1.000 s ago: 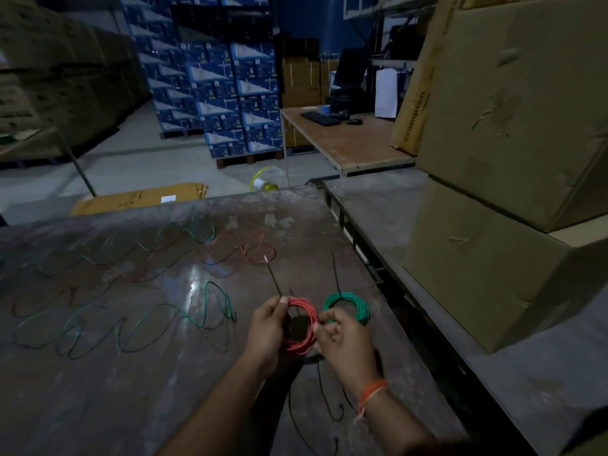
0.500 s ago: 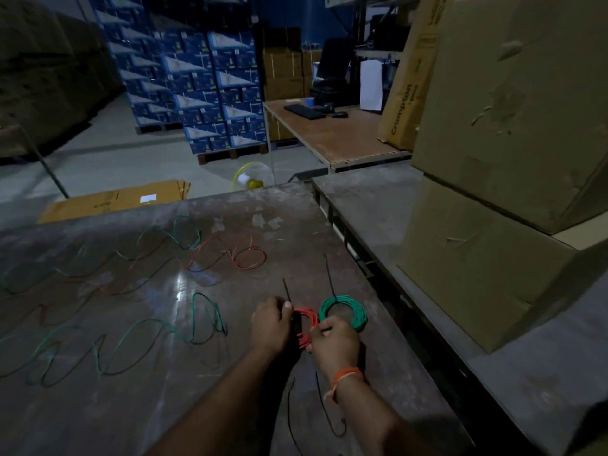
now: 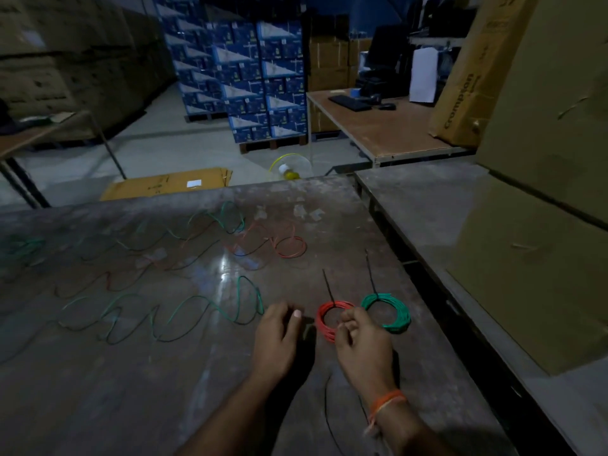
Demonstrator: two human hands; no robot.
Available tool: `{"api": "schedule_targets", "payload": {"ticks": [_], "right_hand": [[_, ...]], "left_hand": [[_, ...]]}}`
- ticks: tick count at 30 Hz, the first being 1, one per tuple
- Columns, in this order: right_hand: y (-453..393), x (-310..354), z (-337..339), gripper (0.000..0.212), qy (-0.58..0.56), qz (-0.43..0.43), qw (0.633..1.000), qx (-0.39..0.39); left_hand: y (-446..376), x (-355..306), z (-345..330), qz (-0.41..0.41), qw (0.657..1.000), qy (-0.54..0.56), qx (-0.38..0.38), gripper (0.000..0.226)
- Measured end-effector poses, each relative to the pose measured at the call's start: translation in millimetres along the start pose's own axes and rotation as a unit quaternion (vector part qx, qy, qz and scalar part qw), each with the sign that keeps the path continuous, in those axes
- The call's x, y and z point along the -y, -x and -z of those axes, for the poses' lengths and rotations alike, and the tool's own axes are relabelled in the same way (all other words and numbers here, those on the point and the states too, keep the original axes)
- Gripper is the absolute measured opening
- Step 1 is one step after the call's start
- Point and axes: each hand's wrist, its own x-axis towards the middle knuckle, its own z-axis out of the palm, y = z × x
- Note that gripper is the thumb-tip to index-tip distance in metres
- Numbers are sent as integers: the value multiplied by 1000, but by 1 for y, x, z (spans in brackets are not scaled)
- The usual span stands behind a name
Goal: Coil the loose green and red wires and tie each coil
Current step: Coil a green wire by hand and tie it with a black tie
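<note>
Red coil (image 3: 330, 320) lies flat on the table (image 3: 164, 390), near its right edge. Green coil (image 3: 390, 311) lies just right of the red coil, apart from it. A black tie (image 3: 329, 287) sticks out from the red coil's far rim, pointing away and slightly left; the green coil's tie (image 3: 370, 274) runs alike. Right hand (image 3: 362, 343) sits over the red coil's near right side, fingers curled; whether they pinch it, cannot tell. Left hand (image 3: 279, 337) is left of the red coil, fingers loosely bent, holding nothing. Loose green wire (image 3: 184, 311) and loose red wire (image 3: 289, 246) wander leftward from the red coil.
</note>
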Motion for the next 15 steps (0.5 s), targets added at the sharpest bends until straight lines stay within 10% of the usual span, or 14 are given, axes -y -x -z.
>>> {"api": "schedule_targets", "payload": {"ticks": [15], "right_hand": [[1, 76, -96, 41, 35, 132, 989, 49]], "left_hand": [[24, 42, 117, 26, 975, -28, -220, 15]]}}
